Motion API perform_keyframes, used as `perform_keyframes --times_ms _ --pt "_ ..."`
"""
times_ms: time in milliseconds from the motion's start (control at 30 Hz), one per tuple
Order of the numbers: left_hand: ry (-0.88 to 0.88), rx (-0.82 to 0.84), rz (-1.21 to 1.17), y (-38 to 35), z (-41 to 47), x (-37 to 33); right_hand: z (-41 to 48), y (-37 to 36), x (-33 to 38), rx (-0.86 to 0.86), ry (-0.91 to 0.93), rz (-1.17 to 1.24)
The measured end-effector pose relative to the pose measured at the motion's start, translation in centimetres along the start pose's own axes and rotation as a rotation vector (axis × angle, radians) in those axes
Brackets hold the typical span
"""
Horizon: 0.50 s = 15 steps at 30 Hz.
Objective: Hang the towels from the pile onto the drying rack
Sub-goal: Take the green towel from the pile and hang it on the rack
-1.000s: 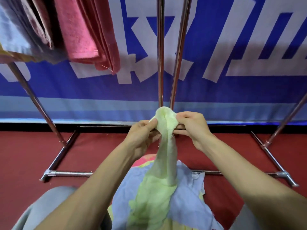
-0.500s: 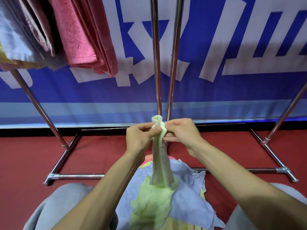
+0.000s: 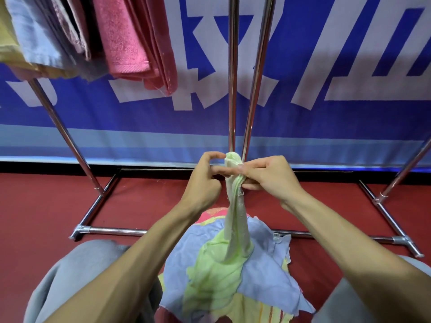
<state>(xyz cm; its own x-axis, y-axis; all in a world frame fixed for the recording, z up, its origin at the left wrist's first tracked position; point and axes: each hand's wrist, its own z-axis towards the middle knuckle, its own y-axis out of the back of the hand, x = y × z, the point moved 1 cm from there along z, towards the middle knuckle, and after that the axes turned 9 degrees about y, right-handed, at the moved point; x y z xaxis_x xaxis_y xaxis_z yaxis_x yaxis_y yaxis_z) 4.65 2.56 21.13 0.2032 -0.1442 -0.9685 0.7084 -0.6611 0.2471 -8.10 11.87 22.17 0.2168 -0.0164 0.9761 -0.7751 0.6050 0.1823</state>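
Two hands meet at the bunched top end of a light green towel [image 3: 236, 220], held up just in front of the drying rack's [image 3: 233, 89] two central uprights. Left hand [image 3: 203, 177]: thumb and forefinger curl onto the towel's tip, pinching it. Right hand [image 3: 271, 176]: fingertips pinch the gathered cloth just below the tip, from the opposite side. The towel hangs as a narrow rope down to the pile [image 3: 263, 308], its lower part spread over a pale blue towel [image 3: 268, 264]. The pile lies on the red floor [image 3: 46, 206] between grey-clad knees. A pink towel [image 3: 126, 36] and several others hang on the rack, upper left.
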Motion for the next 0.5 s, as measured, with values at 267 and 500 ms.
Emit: perform_keyframes --times_ms 267,500 --pt "-0.008 0.188 0.103 2.6 0.2 -0.7 -0.1 0.6 1.0 0.066 0.058 -0.092" --pt "-0.085 0.187 0.375 5.6 0.0 -1.8 -0.4 1.7 2.3 0.321 0.169 -0.108"
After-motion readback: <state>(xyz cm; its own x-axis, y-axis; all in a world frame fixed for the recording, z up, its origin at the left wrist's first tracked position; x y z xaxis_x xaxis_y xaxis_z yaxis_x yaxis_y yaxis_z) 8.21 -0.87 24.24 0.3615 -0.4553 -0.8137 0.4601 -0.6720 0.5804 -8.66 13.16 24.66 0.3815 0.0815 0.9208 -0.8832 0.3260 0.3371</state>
